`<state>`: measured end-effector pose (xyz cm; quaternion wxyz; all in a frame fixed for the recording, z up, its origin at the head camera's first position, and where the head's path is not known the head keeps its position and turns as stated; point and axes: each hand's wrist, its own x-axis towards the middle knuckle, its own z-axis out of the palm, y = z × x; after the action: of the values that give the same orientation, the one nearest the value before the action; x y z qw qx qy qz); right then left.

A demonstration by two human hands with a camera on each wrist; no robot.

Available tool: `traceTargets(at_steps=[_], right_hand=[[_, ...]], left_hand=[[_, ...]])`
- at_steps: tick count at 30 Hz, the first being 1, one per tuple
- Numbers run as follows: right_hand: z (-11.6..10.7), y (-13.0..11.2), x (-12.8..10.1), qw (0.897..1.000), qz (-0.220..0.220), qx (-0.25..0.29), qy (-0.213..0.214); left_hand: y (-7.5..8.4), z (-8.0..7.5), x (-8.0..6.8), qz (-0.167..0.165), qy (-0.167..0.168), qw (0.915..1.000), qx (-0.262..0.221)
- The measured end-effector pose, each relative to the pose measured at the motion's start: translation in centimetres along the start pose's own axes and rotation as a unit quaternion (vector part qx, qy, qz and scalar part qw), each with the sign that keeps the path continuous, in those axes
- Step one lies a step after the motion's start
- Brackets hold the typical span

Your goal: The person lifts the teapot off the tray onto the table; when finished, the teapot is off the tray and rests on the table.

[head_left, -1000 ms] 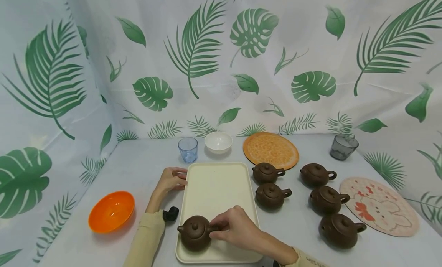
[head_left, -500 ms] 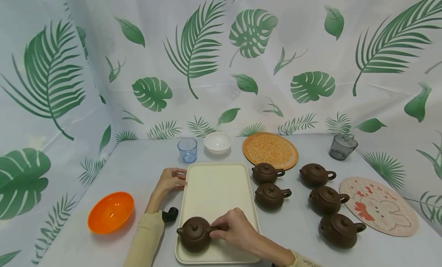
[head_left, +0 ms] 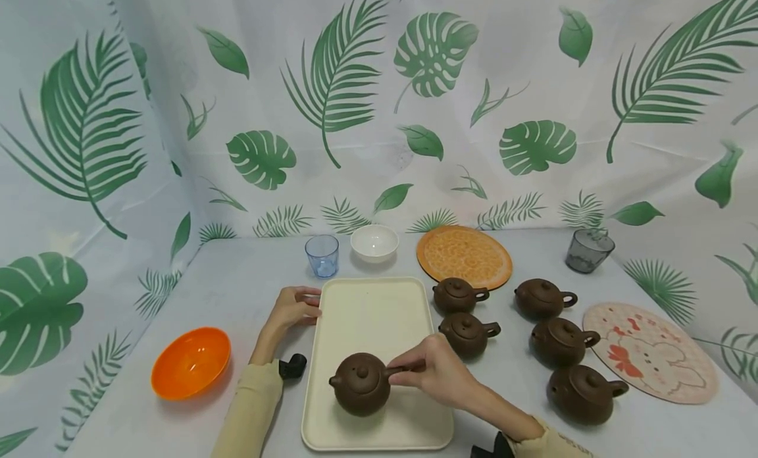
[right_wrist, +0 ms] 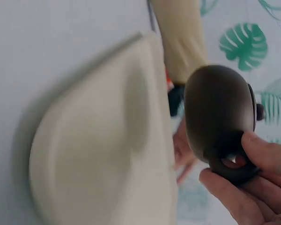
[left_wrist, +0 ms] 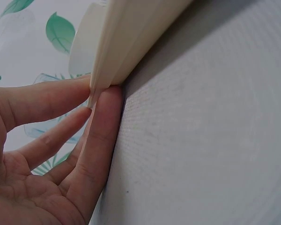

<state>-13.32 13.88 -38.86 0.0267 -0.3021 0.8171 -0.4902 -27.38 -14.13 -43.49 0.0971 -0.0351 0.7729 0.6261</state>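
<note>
A brown teapot [head_left: 362, 384] is raised over the near half of the cream tray [head_left: 379, 438], its spout pointing left. My right hand [head_left: 437, 372] pinches its loop handle [right_wrist: 229, 168] between thumb and fingers; its underside is off the tray in the right wrist view. My left hand [head_left: 294, 306] is at the tray's far left corner, with fingertips [left_wrist: 113, 96] on both sides of the rim [left_wrist: 100, 61], holding it. Two more brown teapots, one nearer [head_left: 466, 335] and one farther [head_left: 457, 295], stand right beside the tray.
Further right, three teapots [head_left: 559, 343] form a column beside a pink rabbit mat [head_left: 657, 359]. A grey glass [head_left: 589, 252], an orange round mat [head_left: 464, 255], a white bowl [head_left: 375, 244] and a blue glass [head_left: 323, 257] line the back. An orange bowl [head_left: 191, 364] stands left.
My right hand has lifted the teapot from the tray's near left area and shifted it rightward and a little away from me. My left hand has stayed at the rim.
</note>
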Motion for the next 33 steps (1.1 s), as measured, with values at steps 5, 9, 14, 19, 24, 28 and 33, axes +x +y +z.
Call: traceTargets(at_steps=[5,9,14,19,24,28,33], right_hand=[[-3.5,-0.1,-1.8,1.0,0.024,-0.005,0.001],[-5.8,0.4,-3.6,0.999,0.035,-0.023,-0.001],[-7.9,1.6,-6.0,0.999,0.037,-0.03,-0.016],[-9.3,2.5,-8.1,0.997,0.066,-0.042,-0.009],[-10.2,3.3,-9.4,0.995,0.079,-0.061,0.002],[-10.6,4.0,-10.1,0.995,0.078,-0.068,-0.004],[-10.7,4.7,-10.4,0.995,0.069,-0.068,-0.013]], left_hand=[[0.0,-0.1,0.0,-0.005,0.0,1.0,0.001],[-0.1,-0.1,0.1,-0.007,0.005,1.0,-0.001],[0.0,-0.1,0.1,-0.004,0.001,1.0,-0.001],[0.2,-0.1,0.1,-0.004,-0.001,1.0,0.0],[0.2,-0.1,0.1,0.004,-0.002,1.0,-0.003],[0.2,-0.3,-0.2,0.025,-0.017,0.9995,-0.012],[0.0,-0.3,-0.2,0.025,-0.017,0.9995,-0.009]])
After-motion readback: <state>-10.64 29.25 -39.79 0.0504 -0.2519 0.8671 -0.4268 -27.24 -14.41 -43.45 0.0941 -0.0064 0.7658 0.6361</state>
